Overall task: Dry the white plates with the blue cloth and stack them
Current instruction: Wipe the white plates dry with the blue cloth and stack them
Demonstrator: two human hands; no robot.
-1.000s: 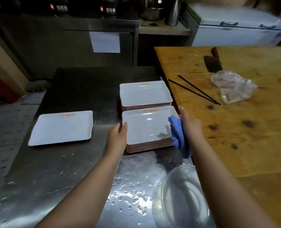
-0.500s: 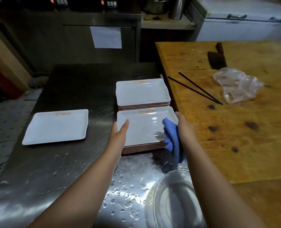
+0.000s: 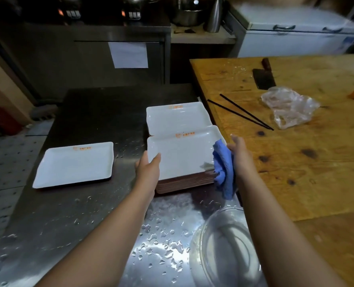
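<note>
both bare forearms reach in from the near edge, running up and away toward the middle of the view, roughly parallel with a gap between them. left hand point(image 3: 148, 169) is out flat-ish, back of the hand up, fingers straight and close together, thumb laid along the top of the near-left edge of the top plate point(image 3: 182, 154), fingers dropping out of sight beside that edge. right hand point(image 3: 239, 155) sits at the plate's right edge, palm turned inward to the left, fingertips pointing far, with the blue cloth point(image 3: 223, 168) bunched against the palm and hanging down; how the fingers close on it is hidden. wrists straight, both arms well extended.
</note>
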